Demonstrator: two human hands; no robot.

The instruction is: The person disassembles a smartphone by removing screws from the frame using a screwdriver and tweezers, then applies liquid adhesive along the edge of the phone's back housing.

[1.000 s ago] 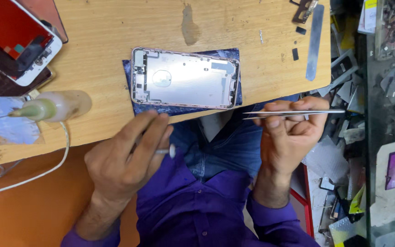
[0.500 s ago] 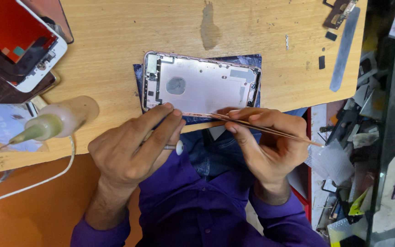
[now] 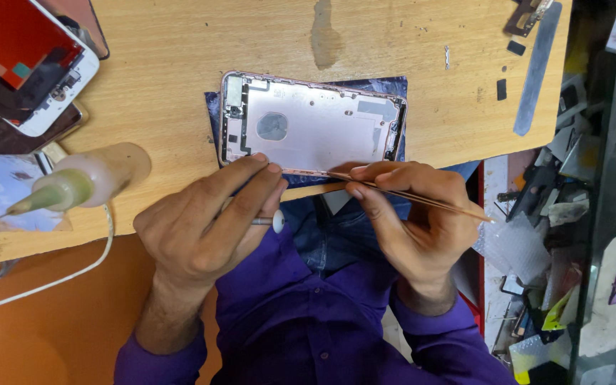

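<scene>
Pink metal phone shell (image 3: 315,128) just beyond both grips; right hand (image 3: 411,221) pinches tweezers (image 3: 408,194), left hand (image 3: 204,221) seemingly clasps white-tipped tool (image 3: 274,221).

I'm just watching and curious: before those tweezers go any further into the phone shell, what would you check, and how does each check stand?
1. Left hand steadying the phone shell: ok, fingertips on its near edge.
2. Tweezers firmly in right hand: ok.
3. Tweezer tips on the near edge: ok.
4. Anything pinched in the tips: cannot tell.
5. Shell on its blue mat: ok.
6. Glue bottle clear of the hands: ok.
</scene>
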